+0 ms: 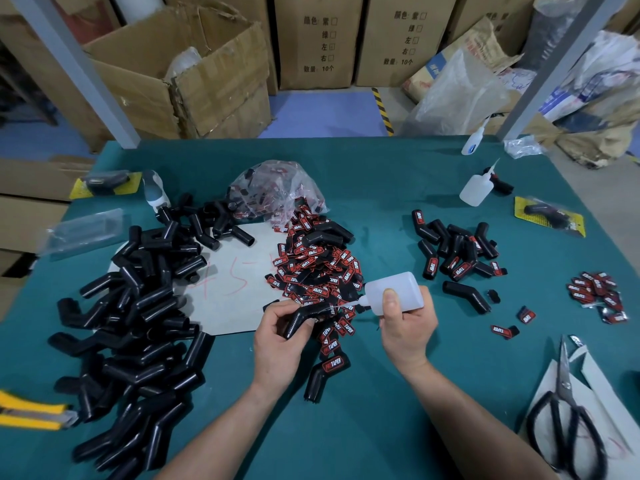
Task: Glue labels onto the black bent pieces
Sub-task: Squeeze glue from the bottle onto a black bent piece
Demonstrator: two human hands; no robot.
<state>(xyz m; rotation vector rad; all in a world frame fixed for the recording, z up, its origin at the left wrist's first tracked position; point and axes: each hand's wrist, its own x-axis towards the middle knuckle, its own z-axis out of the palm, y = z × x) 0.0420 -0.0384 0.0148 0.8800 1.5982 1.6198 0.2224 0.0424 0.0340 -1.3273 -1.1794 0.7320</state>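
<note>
Now, left hand (pixel 277 344): we grip a black bent piece (pixel 304 318) by its lower leg, fingers curled round it, at the near edge of the label heap (pixel 318 268).
Right hand (pixel 407 323): we clasp the glue bottle (pixel 394 291), thumb on its side, just right of the label heap, nozzle pointing left at the held piece.
Nozzle tip: it seems to touch the piece's upper leg, though the spot is blurred.
Heap: red-and-black labels piled mid-bench (pixel 381 188), a plastic bag (pixel 277 188) at the far side.
Left of the label heap: a big pile of bare pieces (pixel 138 306).
Right of the label heap: a cluster of labelled pieces (pixel 457 251), well apart.
Scissors (pixel 564 410): far right of the label heap, nearer us.
</note>
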